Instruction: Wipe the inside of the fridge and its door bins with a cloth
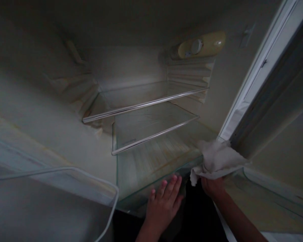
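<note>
I look into an open, dim fridge. My left hand (165, 199) lies flat, fingers apart, against the front edge of the lowest glass shelf (141, 168). My right hand (213, 186) grips a crumpled white cloth (217, 159) at that shelf's right front corner, next to the fridge's right wall. Most of the right hand is hidden under the cloth. The lowest shelf looks streaked and stained.
Two more glass shelves (151, 121) with metal front trims sit above. A yellowish thermostat housing (200, 45) is at the upper right of the cavity. The fridge door (40, 188) with its white rail stands open at left. The door frame (257, 77) runs down the right.
</note>
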